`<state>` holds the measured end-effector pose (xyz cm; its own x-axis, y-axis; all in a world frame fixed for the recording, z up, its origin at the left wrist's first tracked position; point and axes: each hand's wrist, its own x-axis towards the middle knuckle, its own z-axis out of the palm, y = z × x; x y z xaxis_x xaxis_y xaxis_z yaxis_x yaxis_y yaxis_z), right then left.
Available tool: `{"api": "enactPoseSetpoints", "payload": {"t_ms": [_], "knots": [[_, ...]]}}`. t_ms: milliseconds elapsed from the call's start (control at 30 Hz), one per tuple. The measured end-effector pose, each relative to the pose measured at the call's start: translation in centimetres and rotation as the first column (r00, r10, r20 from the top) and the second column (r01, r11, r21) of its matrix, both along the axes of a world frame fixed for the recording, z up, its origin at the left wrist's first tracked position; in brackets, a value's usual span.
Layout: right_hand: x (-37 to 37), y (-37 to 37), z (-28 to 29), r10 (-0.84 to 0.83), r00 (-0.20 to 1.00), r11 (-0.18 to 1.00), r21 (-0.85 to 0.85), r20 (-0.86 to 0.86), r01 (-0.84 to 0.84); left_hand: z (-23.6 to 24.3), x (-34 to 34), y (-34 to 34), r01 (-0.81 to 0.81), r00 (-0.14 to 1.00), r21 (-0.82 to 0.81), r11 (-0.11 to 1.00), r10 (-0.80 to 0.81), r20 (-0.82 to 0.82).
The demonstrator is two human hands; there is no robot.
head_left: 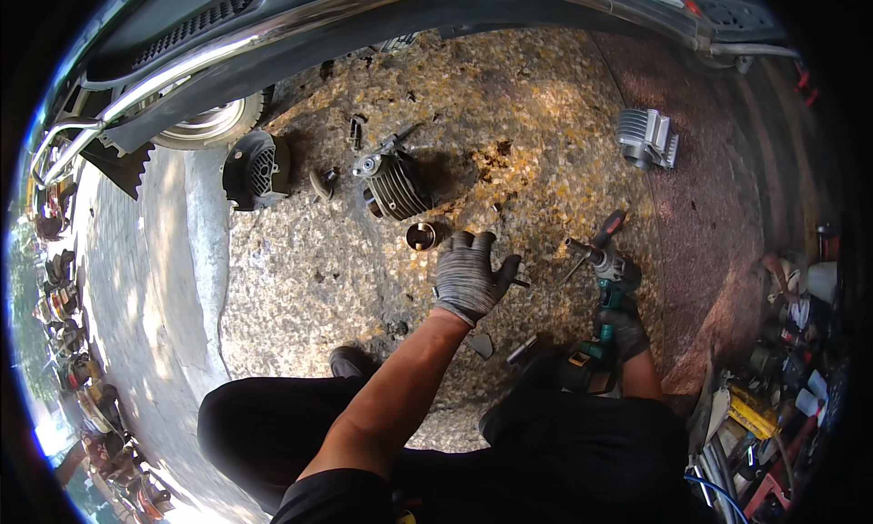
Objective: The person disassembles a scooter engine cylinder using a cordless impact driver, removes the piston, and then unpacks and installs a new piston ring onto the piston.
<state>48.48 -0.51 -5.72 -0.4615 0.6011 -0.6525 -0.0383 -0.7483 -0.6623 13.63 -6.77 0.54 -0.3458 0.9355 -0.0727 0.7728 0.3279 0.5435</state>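
My left hand, in a grey knit glove, is closed with its knuckles upward. The end of a short dark rod pokes out beside the thumb; the rest is hidden under the palm. Just beyond its fingertips stands a round, hollow piston-like part. In my gloved right hand is the grip of a teal and black cordless impact wrench, its socket end pointing up and left. Behind the piston-like part lies a finned engine cylinder block.
A screwdriver lies beyond the impact wrench. A silver finned cylinder sits at far right, a black vented cover at left. A vehicle's metal bar and wheel border the far side. Piled tools fill the right edge.
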Motion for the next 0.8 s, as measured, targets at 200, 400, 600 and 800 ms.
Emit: {"api": "enactPoseSetpoints", "payload": {"t_ms": [200, 400, 600, 800], "knots": [[-3.0, 1.4, 3.3, -0.031, 0.988, 0.999, 0.030, -0.151, 0.036, -2.6, -10.9, 0.9, -0.740, 0.671, 0.248, 0.625, 0.709, 0.216], [-7.6, 2.3, 7.6, 0.008, 0.992, 0.983, 0.184, -0.125, 0.016, -4.0, -14.9, 3.9, -0.605, 0.546, 0.093, 0.790, 0.328, 0.771], [-12.2, 2.9, 8.8, -0.055, 0.998, 0.947, 0.316, -0.010, 0.056, -2.0, -10.6, 3.8, -0.357, 0.932, 0.199, 0.913, 0.362, 0.014], [-15.5, 4.8, 8.3, -0.009, 0.997, 0.882, 0.470, 0.077, -0.028, -1.2, -8.6, 6.8, -0.309, 0.946, 0.186, 0.933, 0.322, -0.043]]}}
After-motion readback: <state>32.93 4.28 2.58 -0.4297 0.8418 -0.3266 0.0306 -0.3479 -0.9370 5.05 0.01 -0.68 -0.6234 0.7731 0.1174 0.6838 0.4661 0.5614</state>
